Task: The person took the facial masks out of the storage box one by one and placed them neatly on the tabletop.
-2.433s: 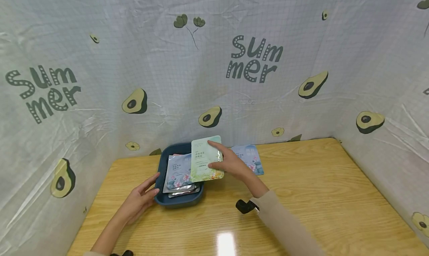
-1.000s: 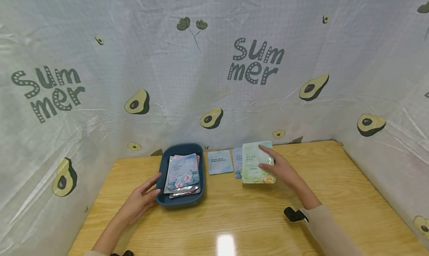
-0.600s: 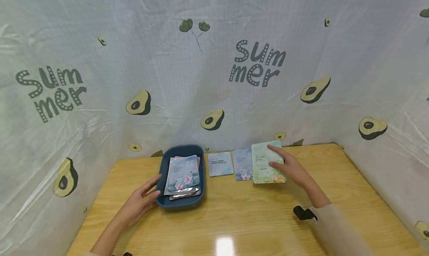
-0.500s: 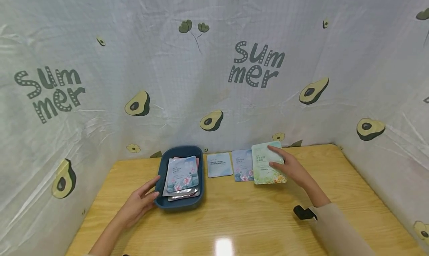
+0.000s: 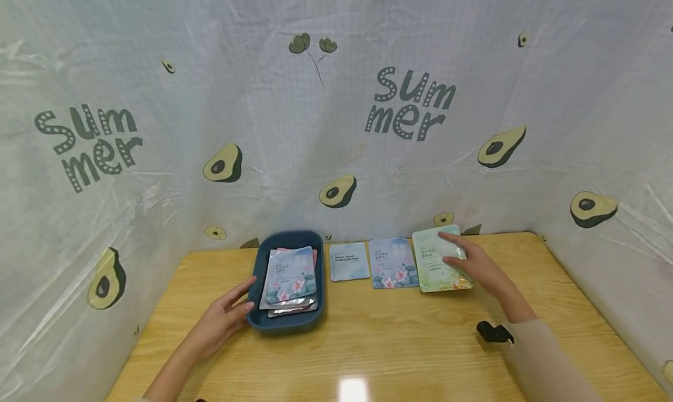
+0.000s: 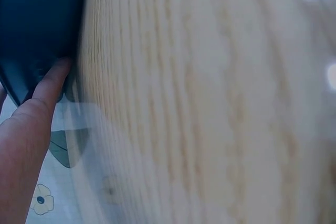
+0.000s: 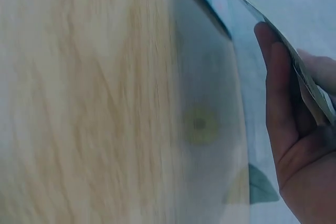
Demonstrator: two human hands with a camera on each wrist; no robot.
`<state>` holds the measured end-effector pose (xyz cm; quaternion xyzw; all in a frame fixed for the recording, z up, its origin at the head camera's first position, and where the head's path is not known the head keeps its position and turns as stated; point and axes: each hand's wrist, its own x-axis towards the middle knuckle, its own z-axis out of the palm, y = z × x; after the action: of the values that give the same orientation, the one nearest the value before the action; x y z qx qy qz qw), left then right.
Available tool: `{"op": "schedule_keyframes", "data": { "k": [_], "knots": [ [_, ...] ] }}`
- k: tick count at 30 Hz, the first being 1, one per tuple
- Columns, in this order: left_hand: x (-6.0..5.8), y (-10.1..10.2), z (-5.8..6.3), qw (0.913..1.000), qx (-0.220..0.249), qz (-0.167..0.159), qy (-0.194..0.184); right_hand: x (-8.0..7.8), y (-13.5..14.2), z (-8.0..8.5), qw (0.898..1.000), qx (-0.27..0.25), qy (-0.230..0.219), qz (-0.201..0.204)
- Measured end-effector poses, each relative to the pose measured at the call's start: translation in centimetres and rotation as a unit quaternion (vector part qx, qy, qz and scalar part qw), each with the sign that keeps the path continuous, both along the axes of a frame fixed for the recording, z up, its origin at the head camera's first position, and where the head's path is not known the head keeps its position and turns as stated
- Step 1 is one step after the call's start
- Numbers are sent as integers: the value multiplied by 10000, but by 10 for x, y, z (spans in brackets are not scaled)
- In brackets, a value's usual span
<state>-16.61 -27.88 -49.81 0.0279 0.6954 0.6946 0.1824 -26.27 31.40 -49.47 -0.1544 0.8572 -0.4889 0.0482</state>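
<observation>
My right hand [image 5: 482,267] pinches a flat green printed sachet [image 5: 433,262] by its right side. In the right wrist view the thumb is on one face of the sachet [image 7: 299,59] and the fingers on the other, and it stands tilted off the table. Its left edge comes right up to a blue floral sachet [image 5: 391,264] lying flat. My left hand [image 5: 223,320] rests with extended fingers against the left side of a dark blue basket [image 5: 286,326]. The left wrist view has one straight finger along the outer wall of the basket [image 6: 44,19].
Inside the basket lies a pile of sachets, a blue floral sachet [image 5: 289,273] on top. Between basket and row, a smaller light blue sachet [image 5: 349,262] lies flat. A printed cloth [image 5: 284,127] hangs along the back edge of the wooden table [image 5: 326,355].
My right hand has carried the green sachet out from over the basket to the right, past the two flat sachets, uncovering them. The left hand has stayed at the basket.
</observation>
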Motion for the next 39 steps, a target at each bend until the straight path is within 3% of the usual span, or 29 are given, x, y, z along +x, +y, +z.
{"op": "schedule_keyframes", "data": {
  "k": [8,14,22,39],
  "knots": [
    [-2,-2,-2,10000,19,-86,12,-18,13,-5,9986,167,3,496],
    [-2,-3,-4,9999,57,-100,26,-28,15,-6,9986,114,-215,471],
    [-1,-2,-3,9998,139,-120,27,-37,13,-19,9980,236,-398,440],
    [-1,0,-1,9999,74,-115,35,-37,7,-20,9982,201,-461,329]
  ]
}}
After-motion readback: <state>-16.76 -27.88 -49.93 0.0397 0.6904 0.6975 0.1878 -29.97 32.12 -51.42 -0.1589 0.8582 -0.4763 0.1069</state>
